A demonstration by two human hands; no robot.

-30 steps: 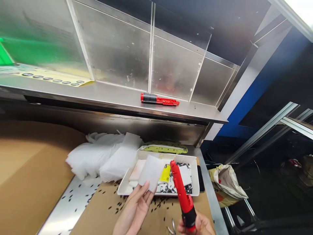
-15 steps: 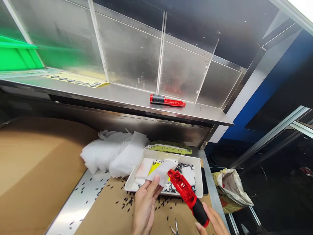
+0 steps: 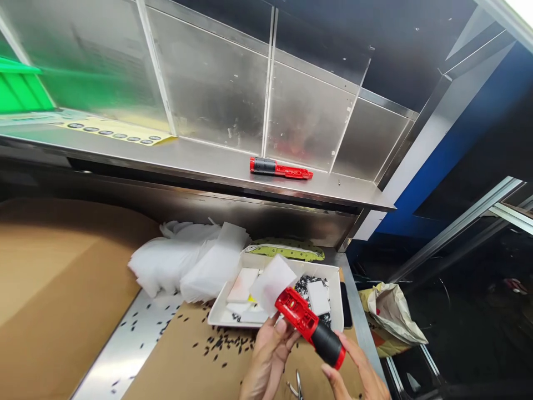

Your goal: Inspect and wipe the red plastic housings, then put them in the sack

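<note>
My right hand grips the black end of a red and black plastic housing, thumb on one side and fingers on the other. The housing slants up to the left, its hollow moulded side facing me. Between the fingers of my left hand is a thin white foam sleeve, raised over a white tray. The housing's red tip meets the sleeve's lower right edge; whether it is inside I cannot tell. Part of my left fingers is hidden behind the housing.
A similar red and black housing lies on the metal shelf. White foam sleeves are piled left of the tray. Small black pieces are scattered over cardboard. Pliers lie in front; a paper sack stands right.
My left hand has moved right and lifted the foam sleeve upright. The housing has turned slightly in my right hand, and its red tip now meets the sleeve.
</note>
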